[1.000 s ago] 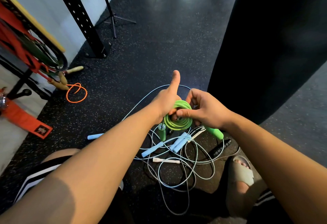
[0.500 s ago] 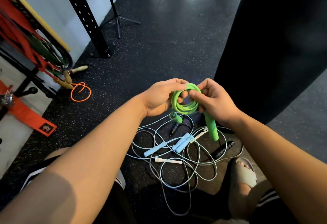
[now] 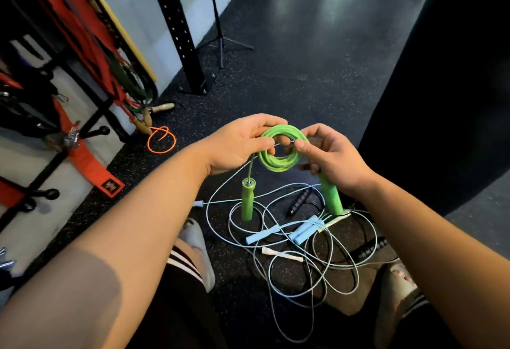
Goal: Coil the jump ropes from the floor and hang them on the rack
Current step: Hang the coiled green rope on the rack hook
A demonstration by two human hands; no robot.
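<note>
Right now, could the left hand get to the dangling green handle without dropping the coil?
Probably not by itself: the left hand is pinching the green coil together with the right hand. The dangling green handle hangs just below on a short lead with nothing in between, so it could reach once the right hand holds the coil alone.

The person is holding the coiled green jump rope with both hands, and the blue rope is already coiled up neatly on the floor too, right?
Not quite. Both the left hand and right hand do hold the coiled green jump rope, but the head view shows the blue rope lying loose and tangled on the floor, not coiled.
</note>
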